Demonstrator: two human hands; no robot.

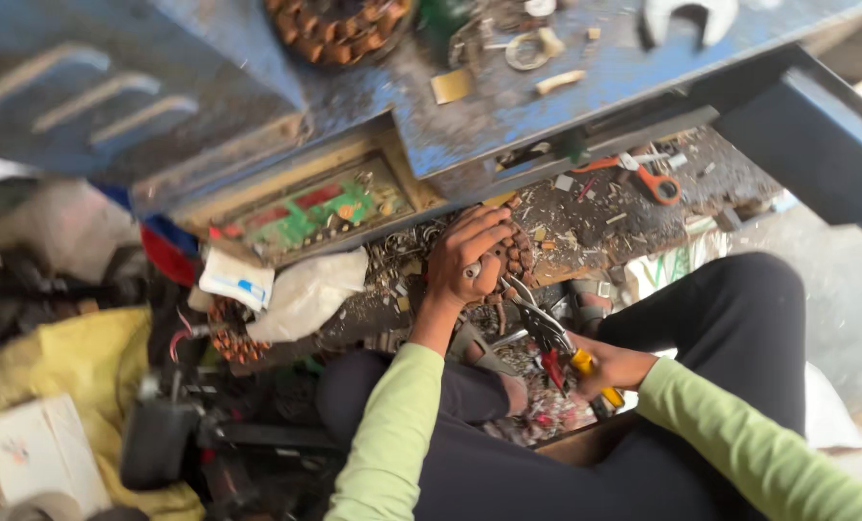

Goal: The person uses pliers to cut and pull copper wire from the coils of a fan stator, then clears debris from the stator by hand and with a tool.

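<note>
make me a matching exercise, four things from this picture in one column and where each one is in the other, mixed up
Things:
1. copper-wound coil
2. pliers
3. orange-handled scissors
4. green circuit board

Places:
A. lying in the open drawer under the blue bench top
B. in the right hand, jaws pointing at the coil
C. on the littered shelf under the bench, toward the right
D. in the grip of the left hand

Pairs: 1-D, 2-B, 3-C, 4-A
</note>
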